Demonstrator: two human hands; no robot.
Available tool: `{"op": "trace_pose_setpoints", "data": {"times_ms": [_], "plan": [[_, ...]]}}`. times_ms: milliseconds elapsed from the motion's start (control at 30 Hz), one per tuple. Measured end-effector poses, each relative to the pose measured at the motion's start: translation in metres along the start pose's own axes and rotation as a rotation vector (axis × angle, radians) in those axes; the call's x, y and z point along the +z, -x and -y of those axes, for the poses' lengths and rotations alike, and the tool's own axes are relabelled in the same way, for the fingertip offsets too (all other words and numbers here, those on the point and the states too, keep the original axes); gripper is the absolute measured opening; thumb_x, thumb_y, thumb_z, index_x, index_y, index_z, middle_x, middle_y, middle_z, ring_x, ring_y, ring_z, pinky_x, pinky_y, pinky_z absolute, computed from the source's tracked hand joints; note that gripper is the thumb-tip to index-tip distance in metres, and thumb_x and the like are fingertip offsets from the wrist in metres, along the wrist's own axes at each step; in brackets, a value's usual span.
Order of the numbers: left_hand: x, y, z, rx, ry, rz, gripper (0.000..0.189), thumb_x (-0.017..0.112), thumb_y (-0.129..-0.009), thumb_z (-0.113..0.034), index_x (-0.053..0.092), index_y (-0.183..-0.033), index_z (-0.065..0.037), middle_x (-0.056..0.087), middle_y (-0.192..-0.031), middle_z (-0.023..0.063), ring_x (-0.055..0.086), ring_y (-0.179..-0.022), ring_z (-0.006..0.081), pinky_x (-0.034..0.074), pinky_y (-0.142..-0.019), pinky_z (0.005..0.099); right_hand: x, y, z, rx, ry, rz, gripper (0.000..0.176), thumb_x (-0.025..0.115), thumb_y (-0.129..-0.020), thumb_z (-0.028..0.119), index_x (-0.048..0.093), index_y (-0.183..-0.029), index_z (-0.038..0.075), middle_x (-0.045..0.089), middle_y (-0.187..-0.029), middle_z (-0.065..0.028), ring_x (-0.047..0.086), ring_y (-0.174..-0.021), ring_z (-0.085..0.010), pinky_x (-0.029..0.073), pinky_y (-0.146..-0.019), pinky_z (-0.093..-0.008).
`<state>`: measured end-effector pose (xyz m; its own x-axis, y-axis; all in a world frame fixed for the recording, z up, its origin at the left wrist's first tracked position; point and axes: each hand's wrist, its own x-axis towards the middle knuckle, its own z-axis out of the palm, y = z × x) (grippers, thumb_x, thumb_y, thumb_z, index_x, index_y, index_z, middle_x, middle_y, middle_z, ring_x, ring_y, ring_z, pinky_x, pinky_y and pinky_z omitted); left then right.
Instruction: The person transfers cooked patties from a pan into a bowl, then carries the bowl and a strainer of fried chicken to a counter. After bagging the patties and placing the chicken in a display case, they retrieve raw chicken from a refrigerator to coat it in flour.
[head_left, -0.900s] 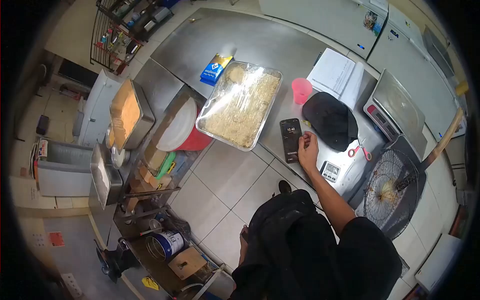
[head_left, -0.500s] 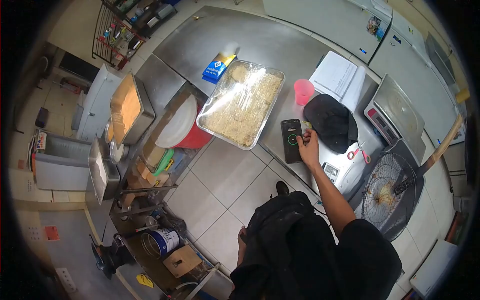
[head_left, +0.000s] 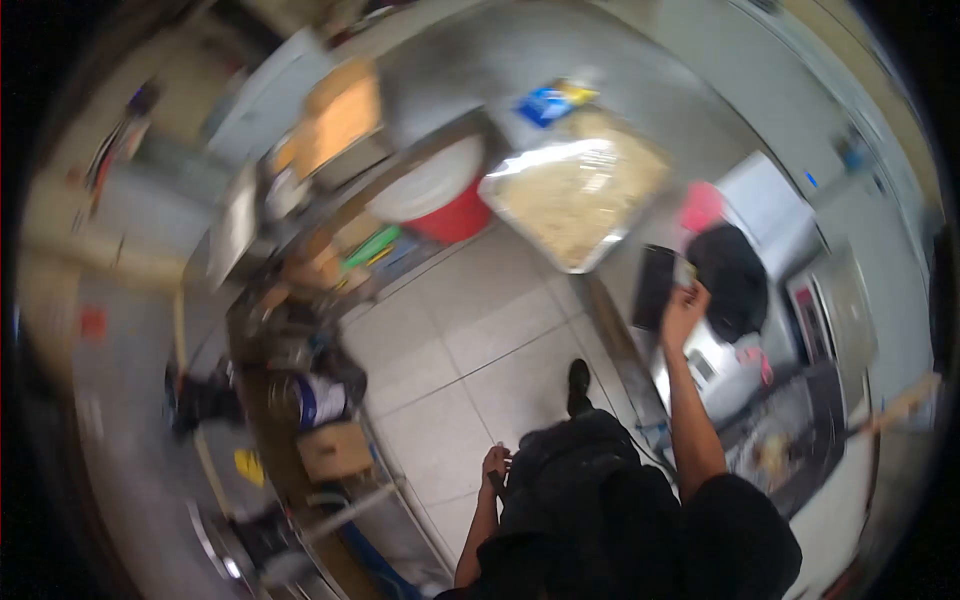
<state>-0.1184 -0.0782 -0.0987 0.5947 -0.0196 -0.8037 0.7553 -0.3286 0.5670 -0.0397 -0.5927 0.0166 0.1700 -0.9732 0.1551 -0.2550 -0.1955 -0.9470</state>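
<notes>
The phone (head_left: 653,285) lies just at the left side of the right hand (head_left: 684,312), much nearer to it than to the left hand (head_left: 496,466).
The right fingers are bent; by their tips shows a small pale thing (head_left: 684,271), but blur hides whether they grip it. The phone lies flat on the steel table (head_left: 690,130), its long axis pointing away from the body; the black cloth thing (head_left: 730,285) is on the other side. The left fingers curl near the apron (head_left: 570,480), their hold unclear.

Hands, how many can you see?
2: the right hand near the dark phone; the left hand lower down, beside the black clothing. I see no others.
</notes>
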Motion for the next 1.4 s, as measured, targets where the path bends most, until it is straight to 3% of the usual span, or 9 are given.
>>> {"op": "trace_pose_setpoints", "data": {"times_ms": [167, 267, 333, 467, 600, 667, 833, 1200, 1400], "plan": [[0.012, -0.003, 0.113, 0.748, 0.222, -0.044, 0.039, 0.056, -0.098, -0.045, 0.062, -0.100, -0.006, 0.066, -0.085, 0.0053, 0.060, -0.068, 0.0150, 0.050, -0.062, 0.0316, 0.038, 0.091, 0.079, -0.240, -0.091, 0.552, 0.034, 0.055, -0.100, 0.014, 0.054, -0.129, -0.003, 0.060, -0.122, -0.0163, 0.057, -0.113, -0.0262, 0.043, -0.100, -0.0366], [0.009, 0.022, 0.131, 0.277, 0.013, -0.370, 0.035, 0.059, -0.097, -0.042, 0.061, -0.095, -0.006, 0.066, -0.080, 0.0022, 0.061, -0.070, 0.0136, 0.051, -0.065, 0.0330, 0.055, 0.183, 0.103, -0.371, -0.021, 1.171, 0.035, 0.054, -0.101, 0.012, 0.049, -0.131, -0.006, 0.058, -0.128, -0.0171, 0.053, -0.122, -0.0254, 0.040, -0.106, -0.0349], [-0.012, 0.063, 0.161, 0.345, 0.107, -0.607, 0.036, 0.058, -0.098, -0.042, 0.060, -0.094, -0.007, 0.065, -0.076, 0.0017, 0.062, -0.070, 0.0139, 0.052, -0.067, 0.0332, 0.070, 0.277, 0.084, -0.500, -0.411, 1.270, 0.024, 0.056, -0.098, 0.007, 0.056, -0.118, -0.004, 0.060, -0.102, -0.0126, 0.058, -0.089, -0.0203, 0.051, -0.079, -0.0327], [-0.004, 0.067, 0.334, 0.423, 0.792, -0.742, 0.026, 0.063, -0.096, -0.031, 0.062, -0.096, -0.005, 0.066, -0.087, 0.0073, 0.063, -0.078, 0.0159, 0.053, -0.072, 0.0340, 0.030, 0.435, 0.111, -0.715, 0.010, 2.020, 0.023, 0.061, -0.096, 0.021, 0.059, -0.115, 0.007, 0.062, -0.113, -0.0149, 0.059, -0.106, -0.0251, 0.046, -0.095, -0.0371], [0.032, 0.199, 0.495, 0.292, -0.124, -1.507, 0.027, 0.061, -0.091, -0.029, 0.065, -0.099, -0.003, 0.067, -0.099, 0.0130, 0.064, -0.098, 0.0272, 0.054, -0.079, 0.0397, -0.059, 0.625, 0.092, -0.809, -0.222, 2.419, 0.012, 0.058, -0.094, 0.004, 0.059, -0.106, 0.002, 0.060, -0.090, -0.0065, 0.059, -0.080, -0.0110, 0.052, -0.070, -0.0249], [0.046, 0.257, 0.541, -0.183, 0.398, -1.355, 0.035, 0.052, -0.096, -0.033, 0.067, -0.102, -0.002, 0.068, -0.102, 0.0212, 0.063, -0.098, 0.0405, 0.052, -0.085, 0.0486, -0.125, 0.711, 0.099, -0.772, -0.240, 2.630, 0.013, 0.060, -0.093, 0.004, 0.060, -0.106, 0.002, 0.062, -0.088, -0.0067, 0.061, -0.078, -0.0123, 0.052, -0.067, -0.0266], [0.041, 0.379, 0.601, -0.458, 1.323, -1.467, 0.037, 0.059, -0.093, -0.035, 0.066, -0.096, 0.001, 0.071, -0.083, 0.0178, 0.071, -0.079, 0.0293, 0.056, -0.073, 0.0413, -0.259, 0.873, 0.113, -1.019, -0.030, 3.007, 0.014, 0.063, -0.092, 0.005, 0.060, -0.104, 0.002, 0.064, -0.085, -0.0058, 0.062, -0.073, -0.0127, 0.051, -0.067, -0.0263], [-0.002, 0.382, 0.707, -0.655, 1.557, -1.316, 0.045, 0.063, -0.088, -0.039, 0.069, -0.100, 0.004, 0.072, -0.093, 0.0200, 0.069, -0.093, 0.0311, 0.055, -0.078, 0.0400, -0.424, 1.214, 0.085, -1.328, 0.177, 3.230, 0.011, 0.064, -0.094, 0.011, 0.063, -0.100, 0.002, 0.067, -0.081, -0.0052, 0.065, -0.070, -0.0118, 0.051, -0.061, -0.0263], [-0.108, 0.498, 0.818, -0.315, 2.177, -1.794, 0.034, 0.055, -0.098, -0.032, 0.061, -0.108, 0.000, 0.068, -0.094, 0.0108, 0.064, -0.075, 0.0190, 0.052, -0.066, 0.0319, -0.662, 1.391, 0.108, -1.515, -0.182, 3.635, 0.020, 0.063, -0.093, 0.015, 0.061, -0.107, 0.001, 0.068, -0.092, -0.0125, 0.069, -0.085, -0.0202, 0.056, -0.072, -0.0350]]}}
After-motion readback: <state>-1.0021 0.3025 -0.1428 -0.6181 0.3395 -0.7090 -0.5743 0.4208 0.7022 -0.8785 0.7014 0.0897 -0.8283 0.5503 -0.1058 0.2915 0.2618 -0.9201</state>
